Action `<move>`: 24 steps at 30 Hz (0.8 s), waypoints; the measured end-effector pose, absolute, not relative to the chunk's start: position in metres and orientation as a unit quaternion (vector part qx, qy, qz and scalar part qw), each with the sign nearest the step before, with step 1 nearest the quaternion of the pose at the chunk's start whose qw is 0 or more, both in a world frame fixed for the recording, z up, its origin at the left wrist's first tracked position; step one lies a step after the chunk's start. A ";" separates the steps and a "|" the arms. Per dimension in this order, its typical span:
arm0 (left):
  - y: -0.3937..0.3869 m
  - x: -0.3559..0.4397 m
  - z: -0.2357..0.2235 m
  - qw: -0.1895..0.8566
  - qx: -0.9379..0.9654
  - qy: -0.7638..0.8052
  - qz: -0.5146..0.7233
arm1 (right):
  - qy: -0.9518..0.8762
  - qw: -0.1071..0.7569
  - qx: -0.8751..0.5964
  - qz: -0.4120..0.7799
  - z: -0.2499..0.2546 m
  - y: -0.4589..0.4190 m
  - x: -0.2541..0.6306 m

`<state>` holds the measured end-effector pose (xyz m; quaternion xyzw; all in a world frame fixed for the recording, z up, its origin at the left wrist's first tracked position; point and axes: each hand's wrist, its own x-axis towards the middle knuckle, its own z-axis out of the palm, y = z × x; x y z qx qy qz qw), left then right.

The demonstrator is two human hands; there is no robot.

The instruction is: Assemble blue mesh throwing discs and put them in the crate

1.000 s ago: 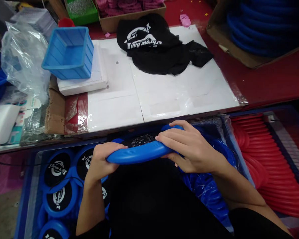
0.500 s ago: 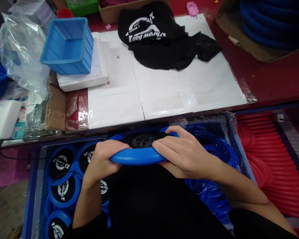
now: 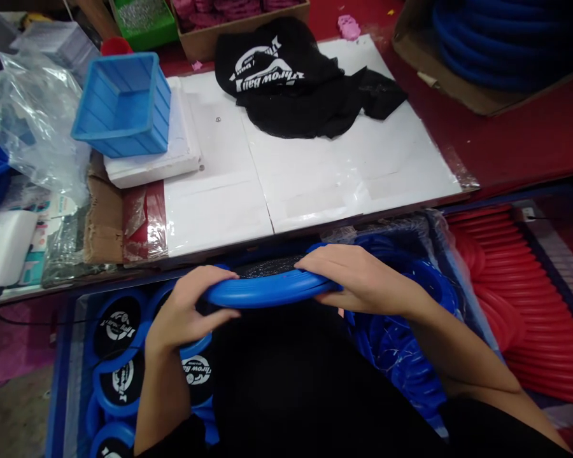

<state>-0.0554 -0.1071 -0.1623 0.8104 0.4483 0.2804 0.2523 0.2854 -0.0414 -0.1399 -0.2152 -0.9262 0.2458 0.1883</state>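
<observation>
A blue plastic ring with black mesh stretched across it is held nearly edge-on in front of my body, below the table edge. My left hand holds its left end, fingers over the top and thumb lowered beneath the rim. My right hand grips the right end, fingers on top and thumb below. On the table beyond lie black mesh fabric pieces, the top one printed "Throw Ball" in white. To the left below, finished-looking blue rings with printed black centres sit in a blue crate.
A blue bin stands on a white foam block. Plain blue rings fill a crate to the right, beside stacked red rings. A cardboard box of blue rings is at the back right. Clear plastic bags lie left.
The ring has tipped flatter, so less mesh shows. My left thumb has dropped away from the rim, and my right hand has shifted slightly along it. The view has moved a little.
</observation>
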 end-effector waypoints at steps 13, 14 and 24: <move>-0.100 -0.041 -0.161 0.195 0.848 0.352 0.345 | -0.922 0.223 -0.207 0.239 -0.144 -0.052 0.281; -0.102 -0.042 -0.159 0.195 0.847 0.361 0.339 | -0.923 0.224 -0.207 0.233 -0.145 -0.053 0.279; -0.111 -0.021 -0.136 0.083 0.870 0.388 0.291 | -0.946 0.192 -0.203 0.161 -0.130 -0.061 0.253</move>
